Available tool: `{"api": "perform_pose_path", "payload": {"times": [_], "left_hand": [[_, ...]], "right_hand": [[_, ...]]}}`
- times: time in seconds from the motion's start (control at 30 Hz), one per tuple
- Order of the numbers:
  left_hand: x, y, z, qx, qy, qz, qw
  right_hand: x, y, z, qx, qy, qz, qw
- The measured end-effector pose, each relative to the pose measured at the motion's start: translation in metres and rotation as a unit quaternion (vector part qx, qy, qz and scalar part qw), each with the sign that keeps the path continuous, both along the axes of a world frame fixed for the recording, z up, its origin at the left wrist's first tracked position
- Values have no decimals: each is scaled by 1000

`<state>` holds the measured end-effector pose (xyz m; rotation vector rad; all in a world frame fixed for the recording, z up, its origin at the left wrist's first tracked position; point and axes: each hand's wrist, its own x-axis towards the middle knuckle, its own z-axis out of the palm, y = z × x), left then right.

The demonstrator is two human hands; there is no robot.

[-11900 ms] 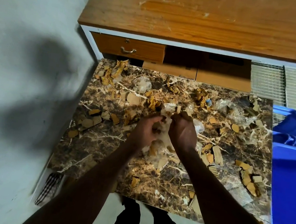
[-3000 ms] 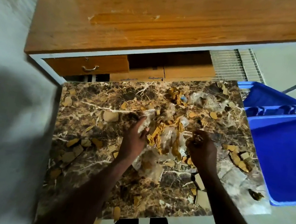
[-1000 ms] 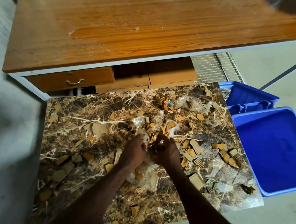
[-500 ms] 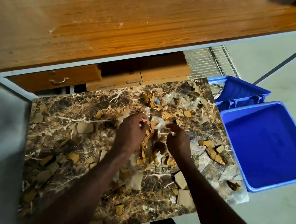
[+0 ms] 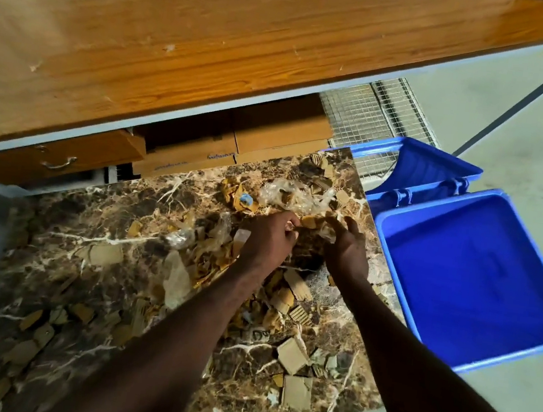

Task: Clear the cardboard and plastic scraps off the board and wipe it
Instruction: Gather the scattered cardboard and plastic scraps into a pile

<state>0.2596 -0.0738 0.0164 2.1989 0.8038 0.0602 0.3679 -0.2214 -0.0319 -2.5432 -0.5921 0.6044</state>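
**Operator:** Report hand positions and grip state.

**Inspector:** Both hands work at the far right part of the marble-patterned board [image 5: 94, 227], just below a clump of clear plastic film [image 5: 294, 193]. The left hand [image 5: 267, 238] has its fingers curled in, fingertips meeting on a small tan scrap at their tips: a pinch. The right hand [image 5: 347, 247] also has curled fingers, with pale scraps under them; whether it grips these or only rakes them, I cannot tell.

**Operator:** Why are the hands set opposite each other?

**Inspector:** In my judgement, to gather loose material between them into one load, rather than lifting pieces singly.

**Operator:** Locate the task material.

**Inspector:** Cardboard scraps [image 5: 292, 355] lie across most of the board, with a dense pile [image 5: 210, 263] beside the left forearm. Thin film pieces are mixed in.

**Operator:** Where is the receptacle?

**Inspector:** A blue bin [image 5: 471, 356] stands against the board's right edge, lid open, no scraps visible inside. That placement probably allows a short carry or sweep over the edge.

**Operator:** Task progress?

**Inspector:** Early. Clearing is under way; wiping has not begun, and no cloth is in view.
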Motion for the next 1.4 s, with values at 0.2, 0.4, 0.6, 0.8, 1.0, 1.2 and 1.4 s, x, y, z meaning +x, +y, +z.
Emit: {"api": "perform_pose_path", "payload": {"times": [0.2, 0.4, 0.6, 0.8, 1.0, 1.2, 1.4], "left_hand": [[0, 23, -15, -28, 30, 30, 999], [-7, 52, -15, -23, 26, 59, 998], [-13, 79, -5, -21, 5, 116, 993], [-34, 107, -6, -1, 17, 127, 992], [-42, 109, -6, -1, 11, 122, 992], [-42, 100, -7, 1, 21, 103, 994], [-33, 98, -4, 5, 26, 96, 995]], "right_hand": [[8, 11, -27, 29, 27, 24, 999], [-3, 32, 9, 152, 63, -22, 986], [-77, 71, 59, 220, 62, 107, 968], [-156, 85, 53, 129, 55, 230, 963], [-174, 77, 34, 90, 71, 241, 964], [-171, 73, 28, 65, 88, 220, 969], [-156, 80, 39, 129, 26, 235, 963]]}}
